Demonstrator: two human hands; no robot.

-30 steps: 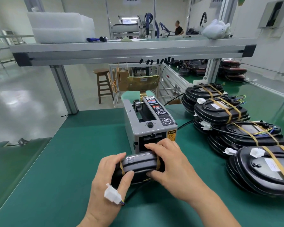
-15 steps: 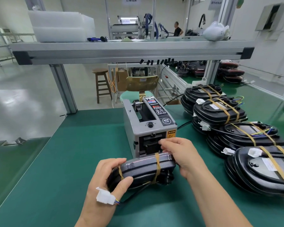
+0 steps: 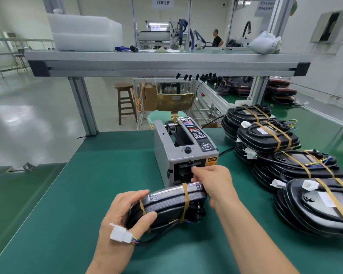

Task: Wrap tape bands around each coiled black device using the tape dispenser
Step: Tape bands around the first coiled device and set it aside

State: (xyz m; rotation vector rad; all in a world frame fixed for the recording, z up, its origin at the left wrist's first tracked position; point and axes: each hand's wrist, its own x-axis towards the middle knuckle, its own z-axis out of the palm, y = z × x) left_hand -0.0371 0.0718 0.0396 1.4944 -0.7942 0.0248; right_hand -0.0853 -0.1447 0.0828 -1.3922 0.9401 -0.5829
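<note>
My left grip is closed around the left end of the coiled black device, thumb across its near face and fingers over its top edge. The device stands on its edge, long side running left to right, just near of the tape dispenser, roughly in the middle of the green counter. I cannot tell whether its lower edge touches the counter. One tan tape band already wraps it right of its middle, and a second band shows beside my left thumb. A white connector on a black cable lies over the base of that thumb, its coloured wires just visible. My right grip is at the dispenser's front outlet, fingers curled together at the slot and the heel of the hand close to the device's right end. I cannot tell whether a strip of tape is pinched there. To the right, stacks of banded devices run from near to far, each crossed by two tan bands. An aluminium shelf spans overhead on the far side, and a wooden stool stands on the floor beyond the counter.
</note>
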